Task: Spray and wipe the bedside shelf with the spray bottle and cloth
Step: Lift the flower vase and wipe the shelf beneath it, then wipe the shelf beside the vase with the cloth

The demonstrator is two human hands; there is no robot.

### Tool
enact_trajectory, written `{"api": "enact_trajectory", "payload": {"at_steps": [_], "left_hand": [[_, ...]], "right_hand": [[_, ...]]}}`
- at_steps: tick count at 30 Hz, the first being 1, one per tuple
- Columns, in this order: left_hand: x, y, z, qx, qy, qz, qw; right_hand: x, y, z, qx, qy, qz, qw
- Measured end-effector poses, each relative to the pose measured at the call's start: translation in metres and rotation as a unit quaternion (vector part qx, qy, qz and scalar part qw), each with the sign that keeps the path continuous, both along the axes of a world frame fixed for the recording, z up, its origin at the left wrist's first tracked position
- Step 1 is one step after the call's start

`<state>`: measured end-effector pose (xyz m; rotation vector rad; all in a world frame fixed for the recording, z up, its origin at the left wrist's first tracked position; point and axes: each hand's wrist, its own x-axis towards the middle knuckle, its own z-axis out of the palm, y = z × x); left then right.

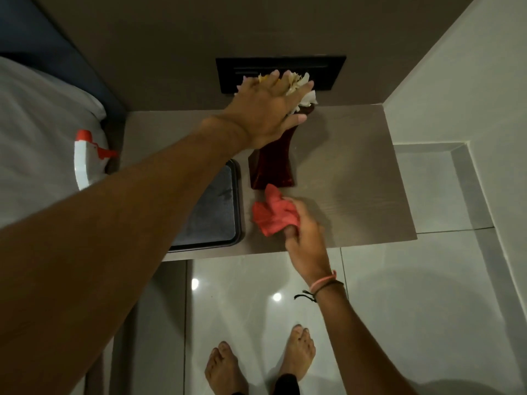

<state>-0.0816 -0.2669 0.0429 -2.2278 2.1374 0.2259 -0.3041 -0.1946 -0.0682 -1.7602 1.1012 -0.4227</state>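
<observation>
The bedside shelf (pixel 356 178) is a grey-brown wood top set in a corner. A dark red vase (pixel 272 166) with white and yellow flowers (pixel 299 84) stands on it near the back. My left hand (pixel 268 109) reaches over the vase top, fingers spread across the flowers and thumb at the neck; whether it grips is unclear. My right hand (pixel 305 226) holds a crumpled red cloth (pixel 273 215) against the shelf near its front edge, just in front of the vase. The white spray bottle (pixel 85 158) with a red nozzle lies on the bed at the left.
A dark tray (pixel 216 203) sits on the shelf's left part under my left forearm. A black wall panel (pixel 328 69) is behind the flowers. White bedding (pixel 37 132) fills the left. My bare feet (pixel 262 363) stand on glossy floor tiles.
</observation>
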Motion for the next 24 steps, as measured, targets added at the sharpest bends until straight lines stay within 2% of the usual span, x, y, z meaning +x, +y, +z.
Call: {"api": "enact_trajectory", "payload": {"at_steps": [4,7,9,11,13,15,16,18,20,21,22,24], "left_hand": [[-0.017,0.021,-0.014,-0.046,-0.021,0.005,0.999],[-0.032,0.037,-0.024,-0.067,-0.031,0.015,0.997],[-0.041,0.045,-0.029,-0.063,-0.037,0.021,0.997],[-0.046,0.049,-0.028,-0.053,-0.039,0.029,0.997],[-0.046,0.054,-0.021,-0.062,-0.018,0.027,0.998],[-0.045,0.071,-0.012,-0.123,0.057,0.047,0.99],[-0.047,0.086,-0.009,-0.175,0.116,0.076,0.975],[-0.048,0.125,-0.015,-0.268,0.221,0.184,0.919],[-0.047,0.169,-0.031,-0.268,0.33,0.339,0.839],[-0.048,0.185,-0.039,-0.226,0.405,0.412,0.784],[-0.048,0.201,-0.048,-0.164,0.488,0.474,0.714],[-0.048,0.219,-0.065,-0.057,0.634,0.539,0.552]], "right_hand": [[-0.021,-0.006,0.008,0.175,-0.097,-0.116,0.973],[-0.034,-0.009,0.006,0.333,-0.129,-0.188,0.915],[-0.038,-0.005,0.006,0.404,-0.148,-0.213,0.877],[-0.038,-0.001,0.008,0.45,-0.165,-0.217,0.85],[-0.034,0.004,0.012,0.469,-0.167,-0.209,0.842],[-0.026,0.009,0.015,0.468,-0.152,-0.198,0.848],[-0.022,0.011,0.017,0.466,-0.148,-0.197,0.85],[-0.009,0.015,0.019,0.476,-0.165,-0.184,0.844],[0.012,0.017,0.022,0.496,-0.184,-0.163,0.833],[0.024,0.016,0.022,0.501,-0.184,-0.152,0.832],[0.038,0.017,0.022,0.501,-0.178,-0.141,0.835],[0.066,0.019,0.023,0.482,-0.157,-0.119,0.854]]}}
